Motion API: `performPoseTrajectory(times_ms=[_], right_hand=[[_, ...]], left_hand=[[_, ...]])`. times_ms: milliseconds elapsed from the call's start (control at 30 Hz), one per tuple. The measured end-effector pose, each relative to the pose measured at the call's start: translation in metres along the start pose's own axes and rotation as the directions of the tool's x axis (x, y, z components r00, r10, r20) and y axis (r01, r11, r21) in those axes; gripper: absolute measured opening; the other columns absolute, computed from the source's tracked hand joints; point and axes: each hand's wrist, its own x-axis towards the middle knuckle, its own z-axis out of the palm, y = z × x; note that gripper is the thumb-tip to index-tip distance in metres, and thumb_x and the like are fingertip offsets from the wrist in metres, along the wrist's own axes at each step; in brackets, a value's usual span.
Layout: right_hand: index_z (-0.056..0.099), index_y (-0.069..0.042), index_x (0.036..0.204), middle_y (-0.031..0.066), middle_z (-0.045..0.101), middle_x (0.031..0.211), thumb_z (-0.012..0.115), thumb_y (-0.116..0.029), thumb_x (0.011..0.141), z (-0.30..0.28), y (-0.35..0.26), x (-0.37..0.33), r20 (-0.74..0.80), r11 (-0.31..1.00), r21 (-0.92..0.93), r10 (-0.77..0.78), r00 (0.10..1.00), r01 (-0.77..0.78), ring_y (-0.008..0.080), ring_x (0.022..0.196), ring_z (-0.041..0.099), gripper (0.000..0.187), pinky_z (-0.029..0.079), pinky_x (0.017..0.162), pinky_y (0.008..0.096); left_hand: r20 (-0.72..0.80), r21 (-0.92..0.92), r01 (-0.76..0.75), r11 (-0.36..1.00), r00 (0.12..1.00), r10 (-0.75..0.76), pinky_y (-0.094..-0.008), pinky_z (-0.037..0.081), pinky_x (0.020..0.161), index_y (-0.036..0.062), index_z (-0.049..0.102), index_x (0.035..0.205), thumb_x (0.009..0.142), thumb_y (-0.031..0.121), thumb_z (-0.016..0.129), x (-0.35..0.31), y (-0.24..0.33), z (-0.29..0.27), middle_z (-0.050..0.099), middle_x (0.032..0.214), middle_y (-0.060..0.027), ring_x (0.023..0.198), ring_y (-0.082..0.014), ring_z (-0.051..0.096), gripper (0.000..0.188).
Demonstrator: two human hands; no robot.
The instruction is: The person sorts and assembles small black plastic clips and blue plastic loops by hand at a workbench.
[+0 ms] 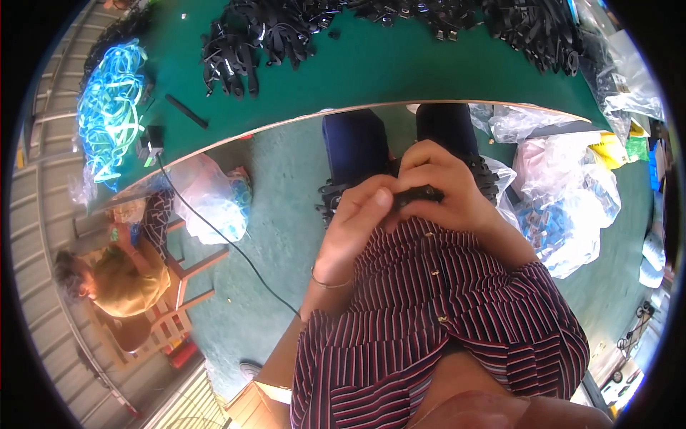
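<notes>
Both my hands are together in front of my striped shirt, over my lap. My right hand (451, 191) is closed with bent fingers around a small black strap-like piece (420, 194); its exact kind is hard to make out. My left hand (361, 214) is closed beside it, thumb and fingers pinched at the piece's other end, which the fingers partly hide. More black straps (330, 199) lie on my lap by the left thigh, and others (487, 177) by the right thigh. Beyond my knees, heaps of similar black straps (268, 36) with small shiny parts lie along the green table.
The green table (386, 79) curves across ahead, its edge above my knees. Blue and green bands (113, 107), a black stick (186, 111) and a cable (229, 242) are at left. Filled plastic bags (561, 207) stand at right, another (211, 200) at left. A seated person (132, 282) works at far left.
</notes>
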Motion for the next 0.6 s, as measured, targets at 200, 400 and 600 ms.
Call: performPoseTrajectory(times_ms=[200,400,600], right_hand=[[0.062,-0.002,0.092,0.0061,0.055,0.081,0.070,0.000,0.066,-0.003,0.005,-0.004,-0.015,0.971,0.198,0.140,0.990,-0.134,0.0183,0.075,0.055,0.027,0.043,0.066,0.0269],[0.062,-0.002,0.092,0.0040,0.055,0.078,0.067,0.002,0.070,-0.004,0.004,-0.010,0.025,0.927,0.303,0.223,0.975,-0.220,0.0122,0.072,0.055,0.023,0.041,0.062,0.0230],[0.062,-0.001,0.090,0.0040,0.054,0.079,0.065,0.004,0.070,-0.023,-0.002,-0.011,-0.040,0.910,0.285,0.324,0.945,-0.300,0.0116,0.073,0.055,0.021,0.041,0.063,0.0219]], left_hand=[[0.070,0.131,-0.036,0.991,0.997,0.027,-0.0189,0.037,0.060,-0.0033,0.056,0.094,0.089,0.015,0.050,-0.001,-0.001,-0.011,0.053,0.074,-0.0010,0.067,-0.0064,0.047,0.020],[0.138,0.054,-0.066,0.996,0.989,0.058,-0.0193,0.037,0.059,-0.0031,0.056,0.094,0.088,0.012,0.050,-0.002,-0.008,-0.016,0.052,0.073,-0.0006,0.065,-0.0062,0.046,0.017],[0.150,0.201,-0.038,0.979,0.989,0.007,-0.0200,0.037,0.056,-0.0035,0.055,0.102,0.084,0.018,0.057,-0.001,0.008,-0.018,0.055,0.074,-0.0032,0.062,-0.0074,0.046,0.028]])
